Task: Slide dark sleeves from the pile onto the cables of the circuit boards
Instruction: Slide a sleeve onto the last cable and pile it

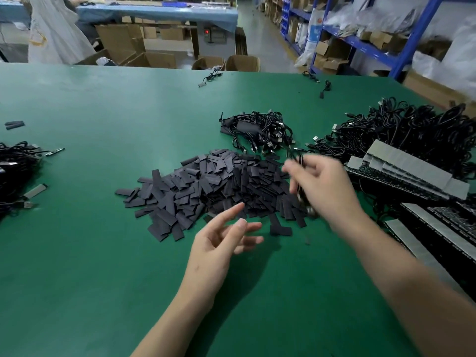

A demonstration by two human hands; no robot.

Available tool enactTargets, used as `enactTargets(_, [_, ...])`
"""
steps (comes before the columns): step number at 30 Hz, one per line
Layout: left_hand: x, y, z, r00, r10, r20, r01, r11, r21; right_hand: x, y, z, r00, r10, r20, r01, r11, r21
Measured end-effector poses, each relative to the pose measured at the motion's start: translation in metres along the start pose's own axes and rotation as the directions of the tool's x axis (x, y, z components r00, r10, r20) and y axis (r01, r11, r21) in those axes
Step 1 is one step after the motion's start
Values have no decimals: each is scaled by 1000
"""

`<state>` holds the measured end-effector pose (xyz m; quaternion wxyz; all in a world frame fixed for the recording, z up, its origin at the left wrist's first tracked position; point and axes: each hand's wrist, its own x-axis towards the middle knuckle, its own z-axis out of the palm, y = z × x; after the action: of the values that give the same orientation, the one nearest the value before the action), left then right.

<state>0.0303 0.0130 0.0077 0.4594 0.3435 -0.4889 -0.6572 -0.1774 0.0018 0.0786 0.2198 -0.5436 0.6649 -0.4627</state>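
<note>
A wide pile of flat dark sleeves [206, 186] lies in the middle of the green table [90, 253]. My right hand [322, 184] hovers over the pile's right side, blurred, shut on a black cable [298, 161] that runs through its fingers. My left hand [224, 240] is just in front of the pile's near edge, palm up, fingers spread, holding nothing. Stacked circuit boards [412, 176] with grey strips lie at the right, touching a large heap of black cables [412, 130].
A smaller bundle of cables [260, 130] lies behind the sleeve pile. More cables and boards [15, 171] sit at the left edge. Stray cables [211, 76] lie at the far edge. Cardboard boxes [152, 59] and blue shelving [360, 42] stand beyond.
</note>
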Motion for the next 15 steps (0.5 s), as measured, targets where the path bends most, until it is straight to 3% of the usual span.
enactTargets(4, [-1,-1,0,999,-25,48,25,1000,0,102,-24,6,996,-38,-87,19,978,-209])
enactTargets(8, [0,-2,-6,998,-41,51,41,999,-2,165,-34,16,994,75,-83,-104,892,-439])
enactTargets(10, [1,-1,-7,998,-43,36,44,999,-20,160,-28,23,996,70,-62,-90,891,-444])
enactTargets(15, [2,-2,-5,998,-51,42,52,999,-18,82,9,29,993,-116,26,114,868,-483])
